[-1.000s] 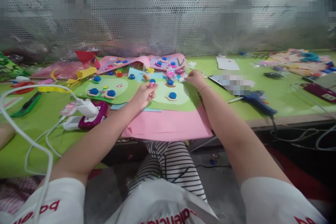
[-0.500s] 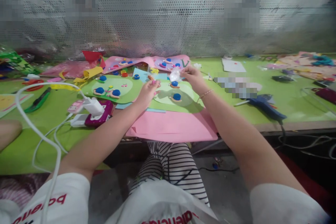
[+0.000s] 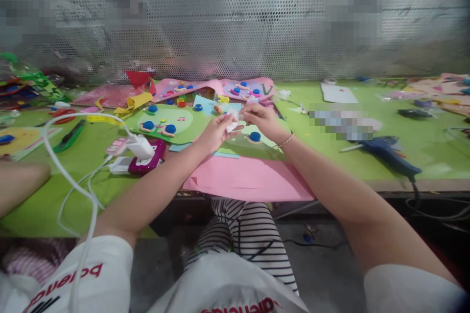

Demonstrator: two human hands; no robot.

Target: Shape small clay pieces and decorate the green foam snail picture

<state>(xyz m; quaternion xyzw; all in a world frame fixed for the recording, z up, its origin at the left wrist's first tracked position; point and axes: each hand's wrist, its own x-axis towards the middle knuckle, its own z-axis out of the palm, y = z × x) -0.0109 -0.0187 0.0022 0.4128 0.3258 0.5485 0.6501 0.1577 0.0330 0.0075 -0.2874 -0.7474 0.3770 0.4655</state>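
My left hand (image 3: 217,132) and my right hand (image 3: 262,120) meet above a green craft sheet (image 3: 200,122). Between their closed fingertips is a small, crumpled clear plastic bag (image 3: 232,122); its contents are too blurred to make out. The sheet has pale ovals bearing snail-like figures with blue domes, one blue-domed figure (image 3: 254,137) just below my right hand. My hands hide part of the right oval. A pink sheet (image 3: 253,176) lies under the green one at the table's front edge. Behind my hands, a small orange-brown piece (image 3: 218,108) rests on light blue paper (image 3: 205,101).
A blue glue gun (image 3: 389,154) lies at right, its cord over the edge. White plugs sit in a purple power block (image 3: 149,159) at left, near a green cutter (image 3: 69,136). Decorated pink sheets (image 3: 216,85) lie before a perforated metal panel (image 3: 235,24). Another person's arm (image 3: 22,181) rests at far left.
My left hand has moved in toward my right hand and now touches the plastic bag. The bag has come down and left, nearer the left fingers. The view has shifted slightly.
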